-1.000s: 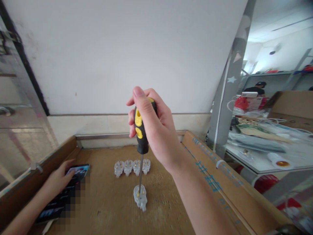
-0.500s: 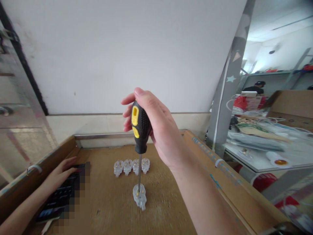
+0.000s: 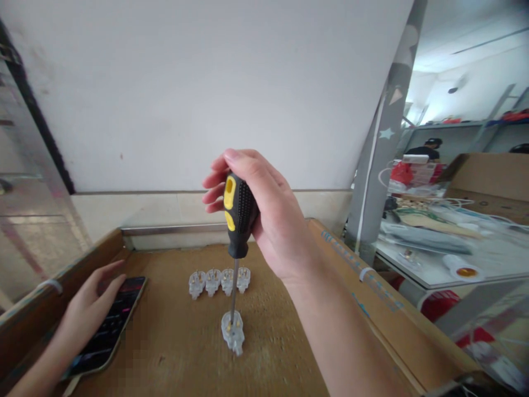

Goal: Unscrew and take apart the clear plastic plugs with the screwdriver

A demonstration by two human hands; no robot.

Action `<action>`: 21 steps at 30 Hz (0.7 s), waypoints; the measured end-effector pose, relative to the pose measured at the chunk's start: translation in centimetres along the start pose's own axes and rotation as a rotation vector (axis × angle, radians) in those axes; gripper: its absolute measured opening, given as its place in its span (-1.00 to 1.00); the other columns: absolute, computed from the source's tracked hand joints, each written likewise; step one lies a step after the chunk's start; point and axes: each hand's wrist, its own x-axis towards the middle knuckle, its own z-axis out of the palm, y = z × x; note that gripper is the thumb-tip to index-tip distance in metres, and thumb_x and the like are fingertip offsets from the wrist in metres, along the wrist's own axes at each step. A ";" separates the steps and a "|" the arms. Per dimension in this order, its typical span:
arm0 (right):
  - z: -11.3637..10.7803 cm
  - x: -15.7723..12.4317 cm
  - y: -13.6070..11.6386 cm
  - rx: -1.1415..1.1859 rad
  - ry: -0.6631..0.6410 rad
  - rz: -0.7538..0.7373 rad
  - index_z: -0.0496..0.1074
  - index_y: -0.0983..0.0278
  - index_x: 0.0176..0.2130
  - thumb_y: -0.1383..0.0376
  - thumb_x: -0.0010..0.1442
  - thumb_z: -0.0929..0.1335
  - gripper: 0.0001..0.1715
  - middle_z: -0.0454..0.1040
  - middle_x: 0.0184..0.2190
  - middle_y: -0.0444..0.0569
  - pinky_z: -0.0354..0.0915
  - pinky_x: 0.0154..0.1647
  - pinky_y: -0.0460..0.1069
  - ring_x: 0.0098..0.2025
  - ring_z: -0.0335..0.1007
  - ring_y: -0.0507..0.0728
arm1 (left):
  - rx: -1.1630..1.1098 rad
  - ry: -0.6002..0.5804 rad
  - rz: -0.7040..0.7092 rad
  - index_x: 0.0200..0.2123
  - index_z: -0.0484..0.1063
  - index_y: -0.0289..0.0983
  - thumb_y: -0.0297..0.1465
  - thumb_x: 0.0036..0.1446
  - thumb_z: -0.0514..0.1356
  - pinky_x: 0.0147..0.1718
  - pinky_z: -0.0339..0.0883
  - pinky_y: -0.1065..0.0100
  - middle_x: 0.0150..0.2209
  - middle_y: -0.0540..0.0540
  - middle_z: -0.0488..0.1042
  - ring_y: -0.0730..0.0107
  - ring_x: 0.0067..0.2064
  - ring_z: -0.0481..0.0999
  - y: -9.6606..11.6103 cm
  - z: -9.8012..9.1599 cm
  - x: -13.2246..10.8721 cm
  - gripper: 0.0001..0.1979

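Note:
My right hand (image 3: pixel 273 220) is closed around the black and yellow handle of a screwdriver (image 3: pixel 241 209), held upright with the thumb over its top. Its shaft runs down to a clear plastic plug (image 3: pixel 233 336) lying on the brown board; the tip meets the plug near its metal pins. Behind it stands a row of several similar clear plugs (image 3: pixel 212 282). On the left, my left hand (image 3: pixel 88 300) is open, fingers stretched over the upper part of a phone (image 3: pixel 118 317) with a lit dark screen. Whether the fingertips touch the screen I cannot tell.
Cardboard sides (image 3: pixel 355 275) border the brown work surface (image 3: pixel 177 342). A white wall (image 3: pixel 206 99) rises behind it. To the right are a grey post (image 3: pixel 378 165) and a cluttered white table (image 3: pixel 438 270). A person (image 3: pixel 430 150) is farther back.
My left hand has lifted and shifted slightly over the phone, uncovering more of its screen. My right hand keeps the screwdriver on the plug, with fingers slightly shifted. The whole view moved a little.

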 end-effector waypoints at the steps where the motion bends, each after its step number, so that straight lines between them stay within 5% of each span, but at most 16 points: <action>1: 0.1 0.1 0.1 -0.006 0.021 -0.002 0.36 0.27 -0.42 0.23 0.08 0.38 -0.84 0.36 -0.49 -0.17 0.30 -0.41 -0.14 -0.48 0.31 -0.04 | -0.054 -0.075 0.011 -0.17 0.37 -0.23 0.01 0.02 0.00 -0.17 0.42 0.15 -0.23 0.01 0.51 0.16 -0.18 0.53 1.5 0.1 -1.2 -0.51; 5: 0.2 0.6 1.0 -0.135 0.158 -0.087 0.38 0.25 -0.36 0.14 0.11 0.35 -0.78 0.27 -0.52 -0.20 0.23 -0.52 -0.18 -0.55 0.23 -0.08 | -0.201 -0.509 0.336 0.08 0.19 -0.11 -0.15 0.11 0.09 0.01 0.29 0.12 0.07 -0.07 0.36 0.15 0.07 0.35 8.2 1.7 -6.9 -0.53; 10: -0.1 0.3 1.6 -0.229 0.153 -0.145 0.37 0.23 -0.19 0.03 0.23 0.19 -0.62 0.24 -0.50 -0.17 0.18 -0.51 -0.16 -0.51 0.22 -0.07 | -0.286 -0.718 0.501 -0.06 0.32 -0.16 -0.33 0.16 0.08 -0.12 0.38 0.23 -0.14 -0.11 0.48 0.23 -0.10 0.47 11.9 5.1 -10.4 -0.74; 13: -0.4 0.0 0.9 -0.190 0.074 -0.074 0.36 0.23 -0.13 0.10 0.28 0.13 -0.63 0.26 -0.46 -0.16 0.19 -0.48 -0.15 -0.45 0.24 -0.05 | -0.295 -0.743 0.481 -0.12 0.36 -0.18 -0.34 0.18 0.06 -0.18 0.39 0.27 -0.20 -0.11 0.49 0.26 -0.16 0.48 11.8 5.8 -10.6 -0.79; 17: -0.4 0.2 0.1 -0.218 0.011 0.000 0.34 0.24 -0.29 0.14 0.14 0.31 -0.79 0.30 -0.45 -0.18 0.22 -0.44 -0.15 -0.40 0.29 -0.04 | -0.322 -0.708 0.470 -0.13 0.37 -0.18 -0.34 0.18 0.07 -0.18 0.38 0.29 -0.21 -0.10 0.49 0.27 -0.18 0.48 11.7 5.4 -10.6 -0.81; 21: -0.1 0.7 0.3 -0.195 0.032 0.008 0.15 0.19 -0.36 0.20 0.01 0.42 -0.65 0.35 -0.49 -0.23 0.27 -0.41 -0.12 -0.44 0.35 -0.03 | -0.330 -0.692 0.491 -0.16 0.39 -0.18 -0.34 0.20 0.06 -0.19 0.38 0.28 -0.24 -0.10 0.48 0.26 -0.18 0.47 11.8 5.1 -10.6 -0.82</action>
